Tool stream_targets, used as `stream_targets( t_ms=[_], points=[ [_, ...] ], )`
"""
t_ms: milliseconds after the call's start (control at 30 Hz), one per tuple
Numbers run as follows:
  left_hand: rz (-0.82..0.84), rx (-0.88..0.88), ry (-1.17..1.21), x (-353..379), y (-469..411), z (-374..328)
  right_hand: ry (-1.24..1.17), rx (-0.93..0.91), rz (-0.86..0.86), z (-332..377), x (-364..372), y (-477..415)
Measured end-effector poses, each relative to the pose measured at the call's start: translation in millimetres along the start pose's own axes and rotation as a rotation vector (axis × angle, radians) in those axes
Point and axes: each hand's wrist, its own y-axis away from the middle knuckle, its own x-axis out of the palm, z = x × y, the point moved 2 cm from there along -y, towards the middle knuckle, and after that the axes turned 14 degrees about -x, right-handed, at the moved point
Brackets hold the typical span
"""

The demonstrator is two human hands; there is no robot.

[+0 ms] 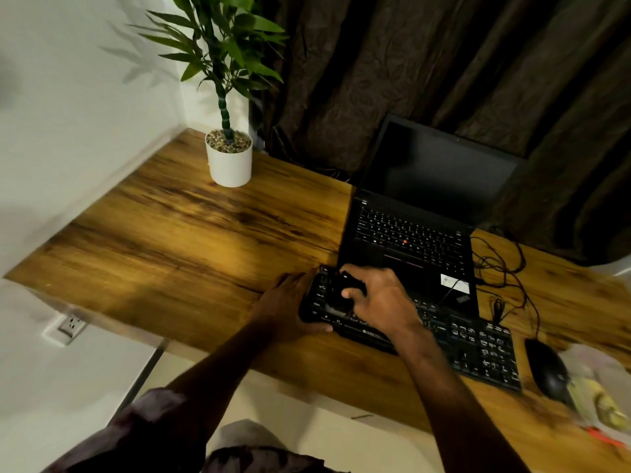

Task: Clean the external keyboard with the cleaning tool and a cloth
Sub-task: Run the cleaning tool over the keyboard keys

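Note:
A black external keyboard (478, 349) lies across the wooden desk (177, 240), in front of the laptop. My left hand (286, 302) grips the keyboard's left end, thumb along its front edge. Over the keyboard's left keys, my right hand (379, 298) is closed around a dark cleaning tool (341, 295) that is pressed onto the keys. The tool is dark and partly hidden by my fingers, so its shape is unclear. No cloth can be told apart with certainty.
An open black laptop (409, 233) stands behind the keyboard, with cables (505, 271) trailing to its right. A black mouse (548, 368) and a plastic bag with yellowish contents (597, 397) lie at the right. A potted plant (229, 158) stands at the back left corner.

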Motion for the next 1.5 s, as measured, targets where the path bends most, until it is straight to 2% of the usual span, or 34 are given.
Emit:
stream_targets(
  t_ms=[133, 267, 400, 667, 900, 1233, 1500],
  points=[
    [-0.005, 0.024, 0.02, -8.3, 6.6, -3.7, 0.021, 0.071, 0.007, -9.0, -4.1, 4.5],
    [-0.007, 0.059, 0.004, -11.5, 8.3, -8.4, -0.088, -0.022, -0.03, 2.0, 10.2, -5.9],
    [-0.009, 0.084, -0.026, -9.3, 7.3, -7.7, -0.16, -0.013, -0.07, -0.4, 8.9, -4.6],
    [-0.004, 0.067, -0.008, -13.7, 11.2, -7.8, -0.001, 0.153, -0.014, -29.6, -27.6, 28.0],
    [-0.001, 0.045, -0.016, -7.3, 5.8, -4.2, -0.101, 0.035, -0.068, -15.2, -5.1, 15.3],
    [-0.035, 0.086, 0.014, -8.7, 7.7, -7.0, 0.004, 0.172, -0.037, -48.1, -35.4, 51.7],
    [0.013, 0.029, -0.004, -7.1, 7.8, -4.7, -0.119, 0.072, -0.119, -32.7, -13.8, 35.5]
  ],
)
